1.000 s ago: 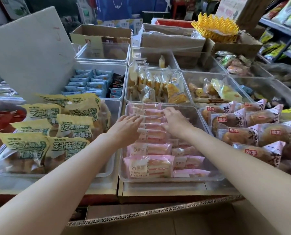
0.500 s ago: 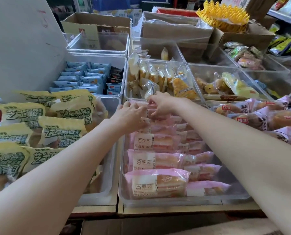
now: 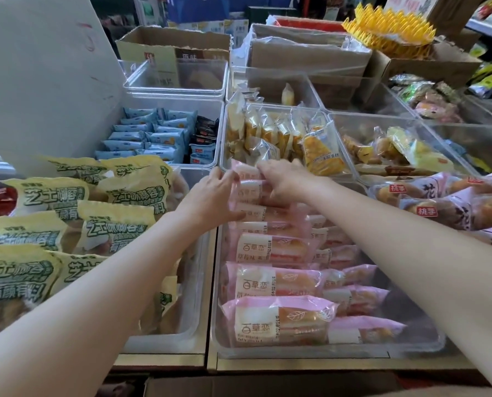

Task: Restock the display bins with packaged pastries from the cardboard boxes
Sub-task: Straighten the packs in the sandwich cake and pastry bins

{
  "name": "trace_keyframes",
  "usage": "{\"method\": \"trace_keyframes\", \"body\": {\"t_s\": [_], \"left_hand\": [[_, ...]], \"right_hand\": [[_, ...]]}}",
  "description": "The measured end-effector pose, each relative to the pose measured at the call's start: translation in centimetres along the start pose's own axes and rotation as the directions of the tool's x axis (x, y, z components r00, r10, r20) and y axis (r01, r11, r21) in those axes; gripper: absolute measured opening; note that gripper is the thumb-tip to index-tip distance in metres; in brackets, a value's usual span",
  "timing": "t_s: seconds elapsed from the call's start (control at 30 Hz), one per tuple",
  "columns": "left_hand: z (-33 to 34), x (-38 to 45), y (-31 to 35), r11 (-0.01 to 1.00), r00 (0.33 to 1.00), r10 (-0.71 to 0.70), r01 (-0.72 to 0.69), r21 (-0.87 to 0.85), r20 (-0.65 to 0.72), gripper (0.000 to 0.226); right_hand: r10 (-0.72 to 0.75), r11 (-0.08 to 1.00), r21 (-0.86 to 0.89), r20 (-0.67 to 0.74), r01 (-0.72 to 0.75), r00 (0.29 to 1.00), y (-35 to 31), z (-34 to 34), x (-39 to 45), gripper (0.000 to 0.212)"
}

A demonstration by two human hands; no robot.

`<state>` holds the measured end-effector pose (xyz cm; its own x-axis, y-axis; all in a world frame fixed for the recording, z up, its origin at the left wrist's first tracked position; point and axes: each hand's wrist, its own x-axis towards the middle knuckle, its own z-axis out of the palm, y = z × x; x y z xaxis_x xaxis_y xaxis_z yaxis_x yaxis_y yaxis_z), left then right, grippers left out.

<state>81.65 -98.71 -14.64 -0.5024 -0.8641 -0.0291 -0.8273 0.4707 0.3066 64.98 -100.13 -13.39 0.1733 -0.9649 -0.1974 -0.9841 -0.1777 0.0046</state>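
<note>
The pink-wrapped pastries (image 3: pixel 270 245) lie in overlapping rows inside the clear display bin (image 3: pixel 296 352) at the near edge of the display counter, filling its left side from the near wall to the far wall, with a second, looser row on the right. At the far end of that bin both hands work the hindmost packets: the left hand (image 3: pixel 213 197) curls its fingers and thumb round the left ends of two or three packets, and the right hand (image 3: pixel 286 179) pinches the top packets from the right side, fingers bent over the film. These packs look light and soft, the film slick and crinkly, the cake inside easily squashed; taking them by the sealed ends or flat across the wrapper seems safer than squeezing the middle. To the left stands a bin of yellow-green packets (image 3: pixel 52 224), to the right purple-wrapped buns (image 3: pixel 445 202), and opened cardboard boxes (image 3: pixel 304 51) along the far edge.
</note>
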Motion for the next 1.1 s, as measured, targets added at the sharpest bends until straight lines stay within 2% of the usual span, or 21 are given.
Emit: {"method": "trace_keyframes", "body": {"t_s": [0.07,0.17,0.23,0.3,0.4,0.5,0.57,0.63,0.67,0.7,0.73,0.8,0.83,0.9,0.97,1.1], "left_hand": [[0.2,-0.1,-0.3,0.996,0.997,0.005,0.002,0.085,-0.082,0.066],[0.6,-0.2,-0.1,0.985,0.984,0.081,-0.055,0.166,-0.159,0.056],[0.8,0.0,0.1,0.962,0.975,0.196,-0.171,0.215,-0.101,0.044],[0.9,0.4,0.1,0.939,0.965,0.261,-0.250,0.235,-0.019,0.043],[0.8,0.8,0.2,0.914,0.957,0.278,-0.289,0.286,0.077,0.049],[0.3,0.6,0.5,0.913,0.967,0.235,-0.253,0.321,0.096,0.057],[0.1,0.6,0.4,0.923,0.975,0.207,-0.223,0.313,0.085,0.054],[0.2,0.7,0.5,0.922,0.979,0.183,-0.203,0.330,0.091,0.051],[0.3,0.9,0.5,0.919,0.980,0.172,-0.195,0.342,0.095,0.051],[0.4,1.1,0.7,0.915,0.982,0.162,-0.187,0.356,0.099,0.051],[0.5,1.3,0.9,0.910,0.983,0.155,-0.182,0.372,0.101,0.050],[0.6,1.6,1.3,0.896,0.983,0.160,-0.182,0.405,0.088,0.046],[0.5,1.7,1.3,0.892,0.984,0.165,-0.178,0.416,0.068,0.045],[0.0,1.8,1.3,0.895,0.986,0.165,-0.153,0.418,0.006,0.045],[-0.4,1.7,1.2,0.903,0.987,0.154,-0.125,0.411,-0.038,0.048],[-0.2,1.5,1.5,0.900,0.988,0.147,-0.118,0.420,-0.037,0.045]], "right_hand": [[-0.014,0.990,-0.141,-0.015,0.011,1.000,-0.2,0.4,0.6,0.061],[-0.034,0.984,-0.177,0.017,0.036,0.999,-0.3,1.7,1.0,0.069],[-0.020,0.972,-0.234,0.015,0.023,1.000,0.1,2.1,1.0,0.071],[0.023,0.962,-0.272,0.042,-0.011,0.999,0.3,2.3,1.0,0.075],[0.091,0.988,-0.135,0.111,-0.075,0.990,0.2,2.6,1.4,0.079],[0.064,0.993,0.096,0.077,-0.071,0.995,1.1,2.0,1.3,0.081],[0.047,0.984,0.173,-0.040,-0.040,0.998,1.9,0.7,0.5,0.070],[0.056,0.960,0.281,-0.230,0.011,0.972,2.7,-0.9,-0.7,0.042],[0.044,0.948,0.314,-0.270,0.044,0.962,3.0,-1.5,-1.5,0.032],[0.010,0.943,0.326,-0.240,0.071,0.971,3.2,-2.0,-2.4,0.027],[-0.032,0.942,0.326,-0.144,0.078,0.989,3.1,-2.1,-3.2,0.026],[-0.069,0.967,0.249,0.086,0.046,0.994,2.6,-1.4,-4.3,0.031],[-0.067,0.986,0.157,0.129,0.047,0.989,2.4,-0.9,-4.4,0.035],[-0.045,0.999,0.012,0.085,0.044,0.995,2.0,-0.3,-4.0,0.038],[0.004,1.000,-0.007,0.033,-0.004,0.999,1.7,-0.2,-3.8,0.038],[0.051,0.994,-0.095,-0.004,-0.051,0.999,0.7,0.4,-3.3,0.037]]}}
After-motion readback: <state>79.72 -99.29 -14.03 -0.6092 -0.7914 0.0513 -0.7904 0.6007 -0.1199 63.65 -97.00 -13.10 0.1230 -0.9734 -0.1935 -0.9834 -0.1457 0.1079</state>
